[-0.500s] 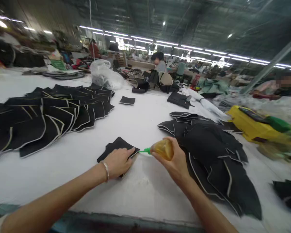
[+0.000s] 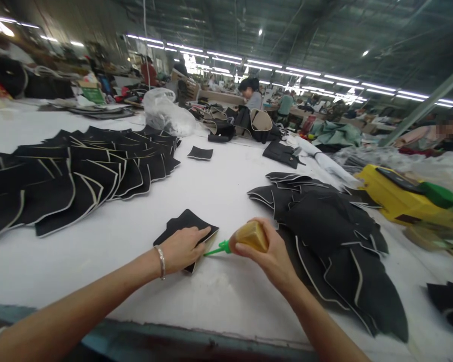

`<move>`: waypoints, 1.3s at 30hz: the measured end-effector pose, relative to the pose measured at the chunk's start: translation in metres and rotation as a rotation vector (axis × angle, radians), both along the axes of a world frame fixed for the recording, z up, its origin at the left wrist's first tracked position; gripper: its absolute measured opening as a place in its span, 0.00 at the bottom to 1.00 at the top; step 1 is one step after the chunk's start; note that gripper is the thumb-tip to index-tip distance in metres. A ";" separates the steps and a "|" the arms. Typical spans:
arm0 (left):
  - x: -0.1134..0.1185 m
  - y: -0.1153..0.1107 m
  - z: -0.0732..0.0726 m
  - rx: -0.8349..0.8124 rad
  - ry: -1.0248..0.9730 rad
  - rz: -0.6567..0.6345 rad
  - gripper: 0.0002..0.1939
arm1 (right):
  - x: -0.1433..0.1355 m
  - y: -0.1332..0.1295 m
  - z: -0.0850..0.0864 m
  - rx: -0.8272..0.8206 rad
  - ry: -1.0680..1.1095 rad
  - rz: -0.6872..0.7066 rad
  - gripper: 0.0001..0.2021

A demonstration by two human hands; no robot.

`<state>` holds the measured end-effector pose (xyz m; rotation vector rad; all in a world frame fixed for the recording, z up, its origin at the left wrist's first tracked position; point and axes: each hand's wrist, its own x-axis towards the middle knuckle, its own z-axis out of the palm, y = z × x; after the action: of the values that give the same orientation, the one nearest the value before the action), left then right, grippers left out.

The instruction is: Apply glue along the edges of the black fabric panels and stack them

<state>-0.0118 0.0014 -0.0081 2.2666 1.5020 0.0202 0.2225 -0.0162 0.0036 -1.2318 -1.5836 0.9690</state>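
A black piece with a pale edge [image 2: 189, 219] lies on the white tabletop near the front. My left hand [image 2: 183, 246] rests flat on it, index finger stretched along its right corner; a bracelet is on the wrist. My right hand [image 2: 274, 251] is wrapped round a bottle of amber liquid [image 2: 251, 236]. The bottle's green nozzle [image 2: 222, 247] points left and down, its tip at the piece's right edge by my left fingers. Overlapping black pieces [image 2: 109, 166] spread over the left, and a heap of similar pieces [image 2: 332, 226] lies on the right.
A small black piece [image 2: 200, 153] lies mid-table. Behind it are clear plastic [image 2: 168, 113] and black bags [image 2: 262, 123]. A yellow object [image 2: 396, 196] stands at the right. People are seated further back, one at the far right.
The nozzle tip has moved from the piece's right corner down and left along its edge, and the bottle has tilted with my right hand. The view has shifted slightly.
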 end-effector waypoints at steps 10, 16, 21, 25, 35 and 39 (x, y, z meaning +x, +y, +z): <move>0.003 -0.003 0.004 -0.024 0.006 0.035 0.28 | -0.003 -0.010 -0.001 -0.093 0.058 0.040 0.26; 0.002 -0.004 0.003 -0.023 -0.005 0.037 0.27 | -0.006 -0.014 -0.003 -0.065 0.068 0.044 0.25; 0.002 -0.005 0.003 -0.010 0.003 0.038 0.27 | -0.005 -0.018 -0.006 -0.050 0.055 0.025 0.25; 0.002 -0.006 0.004 -0.030 0.009 0.047 0.27 | -0.005 -0.021 -0.009 -0.061 0.082 0.084 0.25; 0.002 -0.006 0.006 -0.046 -0.015 0.034 0.27 | 0.013 0.008 -0.014 0.110 -0.060 -0.108 0.27; 0.001 -0.004 0.004 -0.045 -0.023 0.035 0.28 | 0.010 -0.001 -0.013 0.098 -0.064 -0.050 0.27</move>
<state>-0.0105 -0.0027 -0.0039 2.1975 1.5151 0.0221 0.2322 -0.0176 -0.0097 -1.2387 -1.6225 0.8184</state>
